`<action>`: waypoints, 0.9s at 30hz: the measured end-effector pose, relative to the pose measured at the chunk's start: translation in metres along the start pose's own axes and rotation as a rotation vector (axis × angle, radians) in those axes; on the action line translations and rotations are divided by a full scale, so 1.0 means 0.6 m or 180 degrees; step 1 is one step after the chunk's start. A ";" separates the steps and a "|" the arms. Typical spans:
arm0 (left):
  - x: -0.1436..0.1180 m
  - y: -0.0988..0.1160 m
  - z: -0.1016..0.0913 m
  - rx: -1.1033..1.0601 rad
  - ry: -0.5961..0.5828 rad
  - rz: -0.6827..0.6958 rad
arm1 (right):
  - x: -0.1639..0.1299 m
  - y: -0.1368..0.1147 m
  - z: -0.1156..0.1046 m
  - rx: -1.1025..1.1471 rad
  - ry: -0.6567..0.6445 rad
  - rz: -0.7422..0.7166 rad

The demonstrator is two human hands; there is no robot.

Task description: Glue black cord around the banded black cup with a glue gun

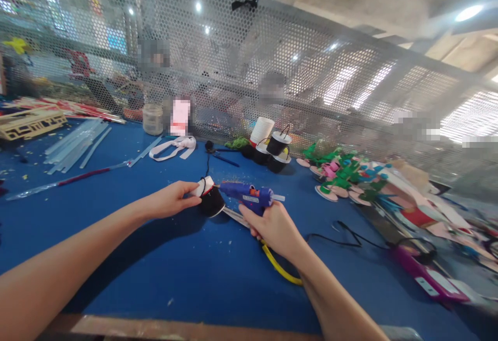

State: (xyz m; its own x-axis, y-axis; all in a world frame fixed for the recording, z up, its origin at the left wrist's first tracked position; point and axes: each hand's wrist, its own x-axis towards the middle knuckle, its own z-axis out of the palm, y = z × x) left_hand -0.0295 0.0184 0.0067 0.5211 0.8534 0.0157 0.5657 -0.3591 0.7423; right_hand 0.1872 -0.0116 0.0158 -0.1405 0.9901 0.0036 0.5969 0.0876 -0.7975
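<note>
My left hand (175,199) pinches the white top part of a small black cup (212,203), which is tilted just above the blue table (187,268). A dark cord runs up from the cup's rim. In my right hand (274,224) is a blue-purple hot glue gun (249,194), its nozzle at the cup's red-and-white rim. A clear glue stick pokes out of the gun's back end. Beneath the gun lie scissors (280,267) with yellow handles, partly hidden by my right hand.
Black-wrapped cups (278,144) and a stack of white cups (262,130) stand at the back. Clear glue sticks (75,144), a jar (153,119) and white ribbon (173,148) are left. Green and pink craft pieces (336,175) and a purple power strip (428,273) lie right. Perforated metal (225,61) rises behind.
</note>
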 end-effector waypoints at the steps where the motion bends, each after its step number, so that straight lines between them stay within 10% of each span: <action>1: 0.000 -0.001 -0.001 0.0000 -0.0022 -0.0022 | 0.000 0.000 0.000 0.0014 -0.0031 0.0002; 27: 0.002 -0.006 0.001 -0.0020 0.0039 -0.0002 | -0.019 -0.004 0.016 -0.0236 0.0070 -0.0605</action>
State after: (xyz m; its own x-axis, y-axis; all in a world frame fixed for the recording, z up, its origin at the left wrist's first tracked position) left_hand -0.0302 0.0205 0.0037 0.5128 0.8582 0.0236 0.5619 -0.3563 0.7466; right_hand 0.1798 -0.0240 0.0115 -0.2393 0.9571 0.1635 0.6179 0.2800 -0.7347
